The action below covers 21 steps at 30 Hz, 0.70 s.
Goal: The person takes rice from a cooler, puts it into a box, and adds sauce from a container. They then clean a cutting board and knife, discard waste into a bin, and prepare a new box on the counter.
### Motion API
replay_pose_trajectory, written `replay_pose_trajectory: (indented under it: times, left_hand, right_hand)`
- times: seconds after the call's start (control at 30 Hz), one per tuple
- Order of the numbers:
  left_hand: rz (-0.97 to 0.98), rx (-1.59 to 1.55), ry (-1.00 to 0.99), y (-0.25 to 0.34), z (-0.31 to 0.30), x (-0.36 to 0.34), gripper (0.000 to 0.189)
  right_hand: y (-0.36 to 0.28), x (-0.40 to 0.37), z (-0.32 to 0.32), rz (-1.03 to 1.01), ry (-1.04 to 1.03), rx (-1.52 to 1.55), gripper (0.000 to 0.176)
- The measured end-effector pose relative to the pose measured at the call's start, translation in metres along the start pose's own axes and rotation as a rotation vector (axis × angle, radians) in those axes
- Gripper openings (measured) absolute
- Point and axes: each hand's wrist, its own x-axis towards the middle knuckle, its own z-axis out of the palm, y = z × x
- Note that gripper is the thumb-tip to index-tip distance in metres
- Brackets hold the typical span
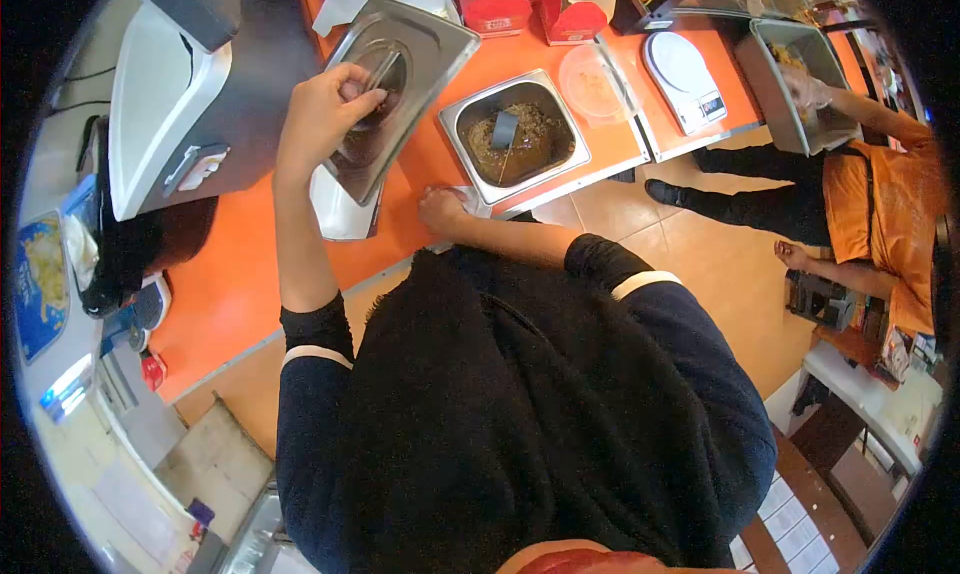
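Observation:
My left hand (335, 109) grips a steel pan lid (420, 59) by its handle and holds it tilted above the counter. My right hand (443, 214) rests curled at the counter's front edge, left of a square steel pan (465, 164). Something whitish, perhaps a cloth or paper (478, 204), shows beside that hand; what its fingers hold is hidden. Inside the uncovered pan lies a brown, grainy food mix (535, 129) with a dark grey scoop (505, 129) in it.
Red-and-white food boxes (495, 12) stand behind the pan. A clear round plastic lid (590, 79) and a white kitchen scale (685, 74) lie to the right. A grey machine (240, 84) stands left. A co-worker in an orange shirt (875, 199) reaches into a grey bin (775, 94).

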Motion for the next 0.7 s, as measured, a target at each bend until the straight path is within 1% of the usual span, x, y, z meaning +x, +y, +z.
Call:
replay_pose_trajectory:
  times: [0.07, 0.1, 0.17, 0.2, 0.23, 0.27, 0.3, 0.33, 0.37, 0.4, 0.43, 0.47, 0.5, 0.57, 0.6, 0.63, 0.67, 0.7]
  left_hand:
    - [0.025, 0.030, -0.013, -0.002, 0.005, 0.005, 0.025]
    - [0.041, 0.059, -0.021, -0.004, 0.008, 0.007, 0.026]
    - [0.048, 0.005, -0.057, -0.008, 0.017, 0.011, 0.027]
    - [0.057, -0.025, -0.074, -0.004, 0.024, 0.013, 0.028]
    - [0.067, -0.056, -0.087, -0.002, 0.031, 0.017, 0.028]
    - [0.100, -0.016, -0.099, -0.008, 0.045, 0.023, 0.030]
    - [0.139, -0.017, -0.081, -0.009, 0.061, 0.025, 0.033]
    - [0.166, -0.025, -0.122, -0.010, 0.079, 0.028, 0.033]
    - [0.157, 0.051, -0.186, -0.006, 0.093, 0.029, 0.035]
    - [0.169, 0.009, -0.229, -0.004, 0.110, 0.029, 0.029]
    - [0.182, 0.121, -0.281, 0.003, 0.123, 0.028, 0.028]
    - [0.165, 0.105, -0.337, 0.008, 0.133, 0.025, 0.027]
    - [0.211, 0.119, -0.313, -0.006, 0.157, 0.028, 0.025]
    - [0.208, 0.192, -0.327, -0.007, 0.174, 0.027, 0.024]
    - [0.207, 0.212, -0.320, -0.008, 0.179, 0.027, 0.023]
    - [0.205, 0.233, -0.312, -0.010, 0.183, 0.028, 0.023]
    - [0.189, 0.278, -0.339, -0.015, 0.188, 0.030, 0.026]
    - [0.138, 0.262, -0.384, -0.013, 0.187, 0.030, 0.024]
  right_hand:
    - [0.004, 0.011, 0.014, -0.106, -0.067, 0.036, 0.018]
    - [0.006, 0.013, 0.014, -0.099, -0.066, 0.041, 0.018]
    - [0.011, 0.014, 0.015, -0.131, 0.037, 0.129, 0.018]
    - [0.011, 0.012, 0.012, -0.124, 0.038, 0.133, 0.018]
    - [0.013, 0.011, 0.005, -0.025, 0.112, 0.403, 0.013]
    - [0.016, 0.010, -0.003, 0.074, 0.188, 0.670, 0.008]
    - [0.015, 0.008, -0.011, 0.076, 0.192, 0.669, 0.008]
    - [0.011, 0.006, -0.019, 0.127, 0.113, 0.932, 0.010]
    - [0.008, 0.005, -0.024, 0.177, 0.029, 1.192, 0.013]
    - [0.004, 0.008, -0.021, 0.174, 0.030, 1.190, 0.013]
    - [0.001, 0.013, -0.015, 0.114, -0.079, 1.302, 0.021]
    - [-0.001, 0.017, -0.008, 0.050, -0.191, 1.410, 0.030]
    - [-0.002, 0.016, -0.006, 0.044, -0.191, 1.405, 0.030]
    - [-0.007, 0.007, -0.006, -0.059, 0.180, 1.400, 0.015]
    - [-0.007, -0.002, -0.024, -0.115, 0.240, 1.383, 0.026]
    - [-0.006, -0.003, -0.028, -0.134, 0.236, 1.378, 0.026]
    - [-0.004, -0.004, -0.032, -0.171, 0.090, 1.449, 0.025]
    - [-0.001, -0.005, -0.037, -0.195, 0.014, 1.481, 0.025]
